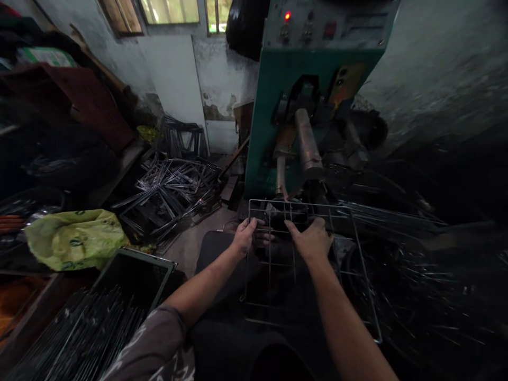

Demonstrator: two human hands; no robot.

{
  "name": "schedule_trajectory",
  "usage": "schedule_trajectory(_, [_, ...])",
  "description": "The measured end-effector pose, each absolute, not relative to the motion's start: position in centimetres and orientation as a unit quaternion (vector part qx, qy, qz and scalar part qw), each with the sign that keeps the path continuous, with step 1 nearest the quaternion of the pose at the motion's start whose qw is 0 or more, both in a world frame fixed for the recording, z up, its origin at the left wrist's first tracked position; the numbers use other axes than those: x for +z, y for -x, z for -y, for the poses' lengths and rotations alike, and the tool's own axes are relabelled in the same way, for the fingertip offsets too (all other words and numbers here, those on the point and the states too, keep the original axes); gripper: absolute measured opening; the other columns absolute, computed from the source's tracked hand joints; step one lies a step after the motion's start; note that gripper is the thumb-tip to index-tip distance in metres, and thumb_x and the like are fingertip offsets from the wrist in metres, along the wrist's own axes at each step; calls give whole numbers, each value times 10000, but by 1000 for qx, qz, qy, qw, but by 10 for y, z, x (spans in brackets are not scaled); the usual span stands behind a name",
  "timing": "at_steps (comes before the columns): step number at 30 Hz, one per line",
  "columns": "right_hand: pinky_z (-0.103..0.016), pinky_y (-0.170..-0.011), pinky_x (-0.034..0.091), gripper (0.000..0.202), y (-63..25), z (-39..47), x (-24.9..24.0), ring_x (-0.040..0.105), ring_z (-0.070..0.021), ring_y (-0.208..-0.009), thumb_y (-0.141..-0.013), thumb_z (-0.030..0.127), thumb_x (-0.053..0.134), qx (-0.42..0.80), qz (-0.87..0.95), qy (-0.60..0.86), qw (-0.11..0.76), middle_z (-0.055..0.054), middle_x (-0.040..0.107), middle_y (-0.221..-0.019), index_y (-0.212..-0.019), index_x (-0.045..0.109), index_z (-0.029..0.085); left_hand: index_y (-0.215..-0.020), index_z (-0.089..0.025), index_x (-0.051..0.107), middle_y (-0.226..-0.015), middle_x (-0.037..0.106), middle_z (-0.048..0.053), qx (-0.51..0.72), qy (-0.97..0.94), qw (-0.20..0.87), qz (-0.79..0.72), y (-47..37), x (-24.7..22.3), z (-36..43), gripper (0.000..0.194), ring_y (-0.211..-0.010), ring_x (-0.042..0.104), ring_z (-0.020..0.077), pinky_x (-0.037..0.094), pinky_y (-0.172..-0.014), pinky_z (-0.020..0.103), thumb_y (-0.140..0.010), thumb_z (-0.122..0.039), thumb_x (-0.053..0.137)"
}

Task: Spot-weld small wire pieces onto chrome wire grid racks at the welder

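Observation:
A wire grid rack (270,264) of thin metal rods spans the space in front of me, its far edge close to the spot welder's copper-coloured electrodes (281,177). My left hand (246,237) grips the rack near its far left corner, thumb on top and some fingers beneath the wires. Farther right, my right hand (313,241) holds the rack's wires with the thumb stretched along the top; its other fingers are partly hidden. The green spot welder (257,143) stands directly ahead with a red light lit on its panel.
Bent wire frames (170,182) lie heaped on the floor to the left. A yellow-green sack (75,238) and a dark crate (137,259) sit nearer, beside many loose metal rods (79,338). More wire pieces (428,275) spread out at the right.

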State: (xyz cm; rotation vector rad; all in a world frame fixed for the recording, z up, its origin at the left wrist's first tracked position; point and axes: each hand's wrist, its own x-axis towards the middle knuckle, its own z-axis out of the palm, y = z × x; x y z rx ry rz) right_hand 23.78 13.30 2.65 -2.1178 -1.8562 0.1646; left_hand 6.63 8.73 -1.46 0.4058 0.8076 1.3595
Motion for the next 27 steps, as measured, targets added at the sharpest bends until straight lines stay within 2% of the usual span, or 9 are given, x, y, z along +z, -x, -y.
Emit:
schedule_trajectory(7, [-434, -921, 318, 770, -241, -137, 28, 543, -360, -1038, -727, 687, 560, 56, 643, 747, 159, -221, 591, -1046, -1148, 453, 50, -927, -139, 491, -836, 697, 126, 603, -180, 689, -359, -70, -11, -90, 419, -707, 701, 263, 543, -558, 322, -757, -490, 646])
schedule_trajectory(11, [-434, -924, 328, 779, -243, -135, 32, 531, -364, -1060, -730, 673, 576, 50, 631, 760, 147, -242, 584, -1061, -1154, 446, 33, -917, -143, 489, -835, 697, 127, 592, -178, 700, -358, -72, -9, -92, 395, -661, 699, 247, 532, -537, 301, -771, -481, 631])
schedule_trajectory(16, [-432, -901, 349, 751, -246, -136, 30, 562, -352, -998, -744, 673, 562, 39, 636, 759, 136, -241, 590, -1037, -1128, 451, 38, -911, -143, 494, -791, 696, 107, 593, -183, 695, -363, -75, -11, -94, 413, -633, 695, 247, 524, -501, 291, -755, -492, 650])
schedule_trajectory(22, [-453, -897, 344, 761, -247, -136, 26, 551, -364, -1014, -735, 690, 554, 26, 638, 758, 133, -243, 586, -1031, -1126, 449, 46, -906, -137, 497, -778, 693, 114, 597, -174, 702, -349, -76, -16, -95, 429, -629, 694, 252, 524, -499, 295, -742, -497, 661])
schedule_trajectory(27, [-468, -888, 334, 650, -247, -139, 23, 576, -344, -939, -743, 668, 563, 36, 642, 749, 159, -191, 604, -970, -1056, 480, 104, -912, -133, 508, -812, 698, 139, 592, -180, 705, -347, -74, -18, -97, 389, -671, 697, 257, 540, -525, 319, -785, -481, 623])
